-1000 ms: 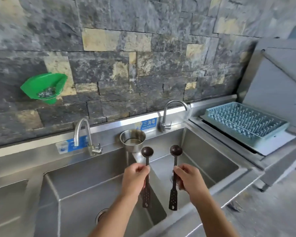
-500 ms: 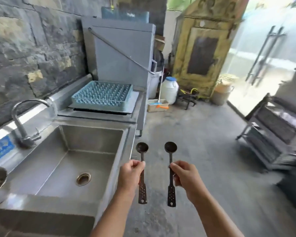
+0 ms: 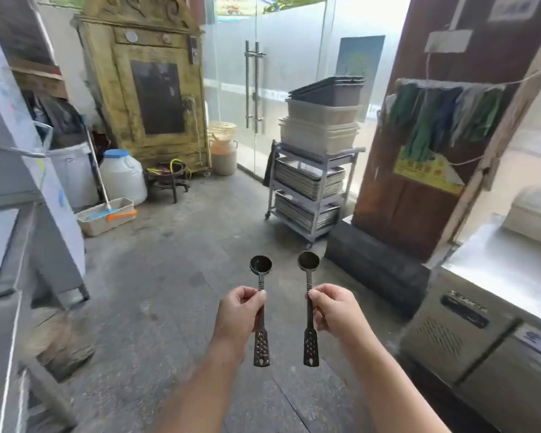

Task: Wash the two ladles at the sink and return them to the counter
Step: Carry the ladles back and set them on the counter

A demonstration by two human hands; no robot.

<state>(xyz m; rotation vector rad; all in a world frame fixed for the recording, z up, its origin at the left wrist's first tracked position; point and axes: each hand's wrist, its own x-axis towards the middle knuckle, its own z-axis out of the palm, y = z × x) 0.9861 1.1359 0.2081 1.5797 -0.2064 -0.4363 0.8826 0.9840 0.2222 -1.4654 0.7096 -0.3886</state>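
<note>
I hold two small dark ladles upright over the concrete floor, bowls up and perforated handle ends down. My left hand (image 3: 239, 310) grips the stem of the left ladle (image 3: 260, 265). My right hand (image 3: 333, 310) grips the stem of the right ladle (image 3: 308, 262). The two ladles stand side by side, a short gap between them. A stainless steel counter (image 3: 494, 267) runs along the right edge of the view, above cabinet doors. The sink is out of view.
A metal cart (image 3: 313, 189) stacked with trays and tubs stands ahead by the glass doors (image 3: 253, 85). A yellow wooden cabinet (image 3: 150, 89), a white jug (image 3: 122, 176) and a mop tray (image 3: 107, 215) sit at the left. A steel machine (image 3: 28, 182) fills the left edge.
The view has swung right, away from the sink and dish rack toward the glass doors and the right-hand counter. Both hands keep the same grip on the ladles in front of me.
</note>
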